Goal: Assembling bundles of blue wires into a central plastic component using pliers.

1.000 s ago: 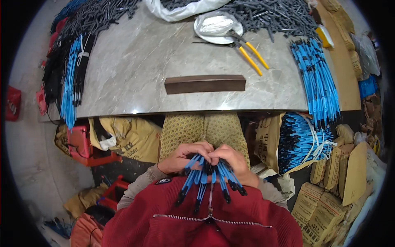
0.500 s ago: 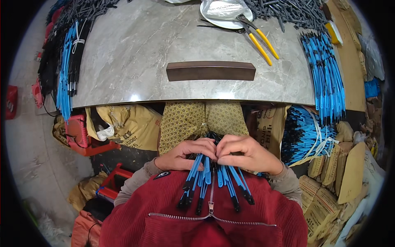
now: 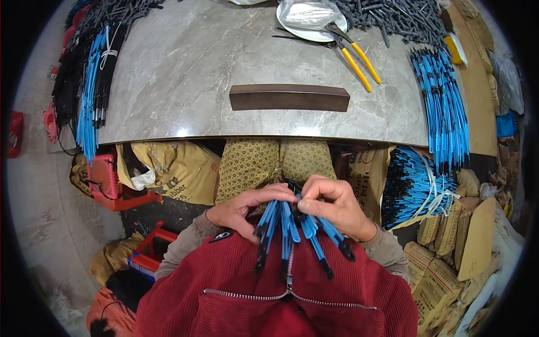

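Note:
A bundle of thin blue strips with black tips (image 3: 290, 222) is held close to the red corduroy jacket (image 3: 236, 275), its ends fanned out toward me. My left hand (image 3: 250, 209) curls around the bundle's left side, its fingers across the top and its thumb lower down along the strips. At the bundle's upper right, my right hand (image 3: 336, 209) has thumb and forefinger pinched together; what lies between them is too small to make out. Dark ends of the bundle show partly beyond my fingers, above my patterned trousers (image 3: 252, 160).
On the grey table lie a dark brown bar (image 3: 289, 98), yellow-handled pliers (image 3: 356, 59), a white plate (image 3: 320, 35) and grey pieces (image 3: 387, 19). More blue strips (image 3: 443, 106) lie at the right edge, others (image 3: 90, 101) at the left. A sack (image 3: 418, 185) holds tied strips.
My left thumb has slid outward and down the bundle's side. The strips' fanned ends have shifted, and my right hand's pinch has moved slightly, with its fingers more curled.

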`<state>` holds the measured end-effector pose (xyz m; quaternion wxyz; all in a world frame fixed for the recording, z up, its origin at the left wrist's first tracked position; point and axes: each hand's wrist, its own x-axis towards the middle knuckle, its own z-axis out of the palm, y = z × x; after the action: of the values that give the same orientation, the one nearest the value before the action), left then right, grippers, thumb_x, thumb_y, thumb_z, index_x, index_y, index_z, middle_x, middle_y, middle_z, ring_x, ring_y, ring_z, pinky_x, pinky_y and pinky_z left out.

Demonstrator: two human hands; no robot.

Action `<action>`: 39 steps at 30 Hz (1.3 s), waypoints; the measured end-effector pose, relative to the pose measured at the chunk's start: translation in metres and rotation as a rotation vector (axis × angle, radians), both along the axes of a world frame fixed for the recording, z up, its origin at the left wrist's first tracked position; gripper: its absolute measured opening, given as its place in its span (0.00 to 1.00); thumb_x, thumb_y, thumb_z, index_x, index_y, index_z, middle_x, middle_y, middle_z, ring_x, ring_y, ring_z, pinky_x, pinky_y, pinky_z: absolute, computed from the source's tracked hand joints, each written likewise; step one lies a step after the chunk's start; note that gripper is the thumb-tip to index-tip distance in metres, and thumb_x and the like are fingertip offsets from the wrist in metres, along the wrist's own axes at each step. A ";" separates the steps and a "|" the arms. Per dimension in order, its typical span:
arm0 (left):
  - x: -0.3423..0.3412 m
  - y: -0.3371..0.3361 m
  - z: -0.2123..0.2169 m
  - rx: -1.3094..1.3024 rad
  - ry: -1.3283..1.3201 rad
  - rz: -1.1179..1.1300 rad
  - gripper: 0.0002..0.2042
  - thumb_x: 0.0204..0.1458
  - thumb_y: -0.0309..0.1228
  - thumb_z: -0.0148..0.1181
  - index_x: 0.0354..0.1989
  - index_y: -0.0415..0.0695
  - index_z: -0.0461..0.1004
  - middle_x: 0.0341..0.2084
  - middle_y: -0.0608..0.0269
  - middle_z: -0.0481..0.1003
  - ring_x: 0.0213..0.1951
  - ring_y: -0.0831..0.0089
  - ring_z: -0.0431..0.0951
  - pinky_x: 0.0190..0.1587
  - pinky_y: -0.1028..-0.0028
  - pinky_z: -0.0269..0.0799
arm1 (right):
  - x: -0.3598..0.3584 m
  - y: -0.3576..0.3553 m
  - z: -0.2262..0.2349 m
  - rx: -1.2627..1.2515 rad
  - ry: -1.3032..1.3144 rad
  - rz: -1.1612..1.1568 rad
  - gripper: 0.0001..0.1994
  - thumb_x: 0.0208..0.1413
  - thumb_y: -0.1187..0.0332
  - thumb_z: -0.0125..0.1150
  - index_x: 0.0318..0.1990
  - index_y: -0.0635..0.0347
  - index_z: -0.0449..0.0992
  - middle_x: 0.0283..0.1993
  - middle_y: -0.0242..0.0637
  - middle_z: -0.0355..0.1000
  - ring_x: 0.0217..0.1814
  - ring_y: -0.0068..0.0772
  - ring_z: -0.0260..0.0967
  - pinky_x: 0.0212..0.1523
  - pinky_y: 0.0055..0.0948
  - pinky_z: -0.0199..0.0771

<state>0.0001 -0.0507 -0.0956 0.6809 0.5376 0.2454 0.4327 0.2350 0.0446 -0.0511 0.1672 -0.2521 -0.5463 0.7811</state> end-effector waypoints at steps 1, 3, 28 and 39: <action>0.001 0.000 0.000 0.005 0.000 -0.002 0.30 0.49 0.33 0.69 0.62 0.38 0.69 0.56 0.56 0.72 0.62 0.61 0.67 0.71 0.56 0.49 | 0.000 0.000 0.000 -0.094 -0.007 -0.057 0.07 0.60 0.73 0.65 0.31 0.65 0.77 0.33 0.29 0.71 0.32 0.15 0.64 0.35 0.21 0.63; 0.007 -0.004 -0.002 -0.071 0.064 0.093 0.31 0.50 0.30 0.68 0.63 0.37 0.66 0.55 0.57 0.71 0.61 0.63 0.67 0.67 0.62 0.55 | -0.003 0.005 -0.004 -0.089 0.003 -0.064 0.07 0.60 0.73 0.65 0.31 0.65 0.76 0.33 0.29 0.71 0.33 0.14 0.64 0.35 0.20 0.63; 0.028 -0.009 -0.026 0.052 0.147 0.326 0.29 0.49 0.25 0.65 0.61 0.37 0.63 0.47 0.58 0.70 0.49 0.70 0.73 0.53 0.71 0.68 | -0.009 0.019 -0.007 -0.126 -0.001 -0.012 0.06 0.61 0.72 0.64 0.33 0.63 0.77 0.34 0.30 0.76 0.36 0.15 0.69 0.39 0.20 0.67; 0.006 0.030 0.008 -0.279 -0.014 0.074 0.34 0.49 0.23 0.67 0.66 0.39 0.60 0.56 0.61 0.68 0.59 0.73 0.68 0.63 0.72 0.62 | -0.006 0.038 -0.021 -0.207 0.054 -0.060 0.05 0.60 0.73 0.63 0.33 0.64 0.78 0.34 0.33 0.77 0.37 0.18 0.72 0.41 0.20 0.70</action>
<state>0.0061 -0.0203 -0.0872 0.7342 0.4252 0.3180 0.4230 0.2288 0.0826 -0.0719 0.1782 -0.2629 -0.4503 0.8345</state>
